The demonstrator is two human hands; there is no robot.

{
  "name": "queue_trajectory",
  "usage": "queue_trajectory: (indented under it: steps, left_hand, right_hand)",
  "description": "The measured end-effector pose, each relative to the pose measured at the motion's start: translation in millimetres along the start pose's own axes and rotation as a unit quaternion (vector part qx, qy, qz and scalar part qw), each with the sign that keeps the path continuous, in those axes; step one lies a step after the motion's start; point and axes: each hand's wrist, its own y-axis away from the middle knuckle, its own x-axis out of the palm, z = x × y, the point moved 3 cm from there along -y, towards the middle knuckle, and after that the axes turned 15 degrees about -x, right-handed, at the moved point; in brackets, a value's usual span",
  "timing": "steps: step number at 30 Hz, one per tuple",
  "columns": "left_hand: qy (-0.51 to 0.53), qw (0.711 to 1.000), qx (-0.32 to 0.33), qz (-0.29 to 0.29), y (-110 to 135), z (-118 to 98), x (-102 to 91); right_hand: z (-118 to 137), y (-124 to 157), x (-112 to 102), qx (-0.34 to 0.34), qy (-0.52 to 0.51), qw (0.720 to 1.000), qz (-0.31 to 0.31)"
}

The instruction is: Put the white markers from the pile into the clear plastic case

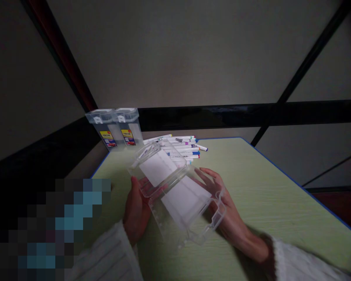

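Your left hand (137, 208) and right hand (225, 207) gripped the empty clear case (175, 191) (lid open), markers (183, 146) still heaped near the worktop's (266, 195) far edge.

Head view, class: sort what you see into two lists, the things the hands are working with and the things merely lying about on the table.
In hand:
- clear plastic case, open and tilted, white sheet inside
- left hand and right hand, gripping its two sides

Lying about:
- pile of markers behind the case
- two closed cases standing at the far corner
- green table
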Motion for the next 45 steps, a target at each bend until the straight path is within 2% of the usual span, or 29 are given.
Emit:
queue_trajectory:
  steps: [5, 9, 13, 21, 27, 35, 45]
  left_hand:
    - [0.016, 1.000, -0.002, 0.005, -1.5, -1.0, -2.1]
    - [0.014, 0.998, -0.015, 0.055, -0.8, -0.1, -0.3]
    - [0.029, 0.997, -0.012, 0.074, -1.2, 0.6, 0.8]
    - [0.061, 0.994, -0.036, 0.078, -3.7, 0.3, 2.1]
    - [0.072, 0.992, -0.063, 0.078, -6.2, 0.2, -1.3]
    - [0.087, 0.990, -0.094, 0.067, -5.5, -0.1, 0.6]
    - [0.092, 0.990, -0.070, 0.080, -5.8, -0.1, -0.2]
  right_hand:
    - [-3.1, -5.7, -2.2, 0.089, -0.077, 0.992, -0.035]
    - [-5.9, -9.8, -10.4, 0.138, -0.149, 0.979, -0.037]
    - [-5.7, -11.5, -13.3, 0.185, -0.182, 0.965, -0.043]
    - [-0.7, -6.4, -3.7, 0.146, -0.153, 0.977, 0.032]
    - [1.5, -7.9, -3.9, 0.119, -0.104, 0.986, 0.045]
    - [-1.3, -5.6, -7.6, 0.111, -0.118, 0.984, 0.076]
    - [-8.9, -9.2, -15.2, 0.129, -0.173, 0.976, -0.003]
